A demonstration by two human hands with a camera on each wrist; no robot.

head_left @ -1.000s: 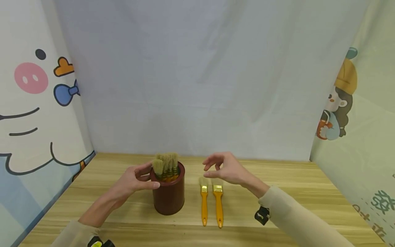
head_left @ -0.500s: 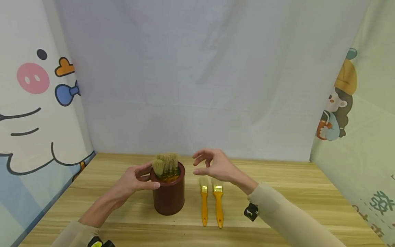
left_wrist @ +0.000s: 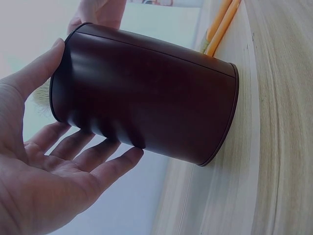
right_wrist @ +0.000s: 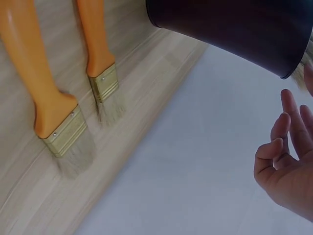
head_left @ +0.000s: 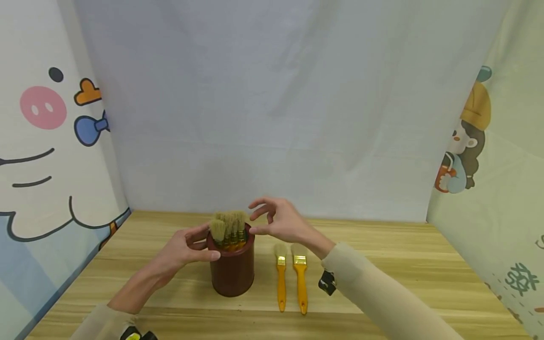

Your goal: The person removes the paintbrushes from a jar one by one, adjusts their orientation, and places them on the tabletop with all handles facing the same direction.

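Note:
A dark red-brown cylindrical pot [head_left: 233, 274] stands upright on the table. Several paintbrushes [head_left: 229, 226] stand in it, pale bristles up, their handles mostly hidden by the wall. My left hand [head_left: 184, 250] holds the pot from the left, thumb at the rim and fingers round the far side, as the left wrist view [left_wrist: 58, 171] confirms of the hand's grip. My right hand [head_left: 282, 222] hovers at the right of the rim beside the bristles, fingers loosely bent, nothing between them. Two paintbrushes with orange handles, a narrow one [head_left: 281, 281] and a wider one [head_left: 301, 283], lie right of the pot.
The wood-grain table [head_left: 382, 283] reaches back to a pale grey cloth [head_left: 272, 118]. Printed cloths hang at both sides, with a cartoon animal [head_left: 46, 141] on the left and a cartoon figure [head_left: 463, 146] on the right.
My right hand has moved left, from above the two lying paintbrushes to the pot's rim. My left hand, the pot and the lying paintbrushes have stayed where they were.

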